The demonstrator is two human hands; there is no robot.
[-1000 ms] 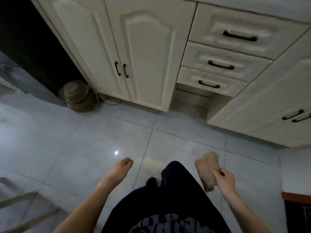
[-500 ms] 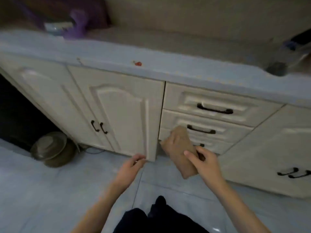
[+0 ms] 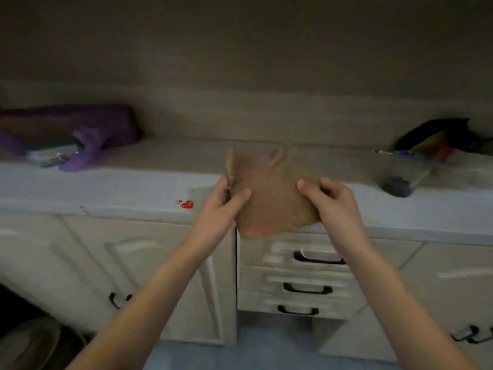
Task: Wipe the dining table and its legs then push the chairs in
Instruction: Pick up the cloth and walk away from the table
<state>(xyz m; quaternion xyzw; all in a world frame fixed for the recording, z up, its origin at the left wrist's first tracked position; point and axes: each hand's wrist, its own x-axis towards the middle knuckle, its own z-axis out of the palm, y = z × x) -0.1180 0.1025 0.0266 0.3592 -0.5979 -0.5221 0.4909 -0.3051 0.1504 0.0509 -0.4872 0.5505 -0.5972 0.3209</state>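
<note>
A tan cloth [image 3: 269, 193] hangs spread in front of me, above the front edge of a pale kitchen counter [image 3: 128, 188]. My left hand [image 3: 224, 204] pinches the cloth's left edge between thumb and fingers. My right hand [image 3: 330, 201] grips its right edge. Both forearms reach up from the bottom of the frame. No dining table or chairs are in view.
Cream cabinets with doors [image 3: 160, 276] and three dark-handled drawers [image 3: 306, 287] stand under the counter. A purple bag [image 3: 88, 137] lies at the counter's back left, dark clutter [image 3: 437, 148] at the right. A small red scrap [image 3: 186, 204] sits near the counter edge. A round pot [image 3: 29, 343] rests on the floor at lower left.
My view has risen from the floor to the countertop. My left hand, free before, has taken hold of the cloth's left edge, and both hands have lifted and spread it.
</note>
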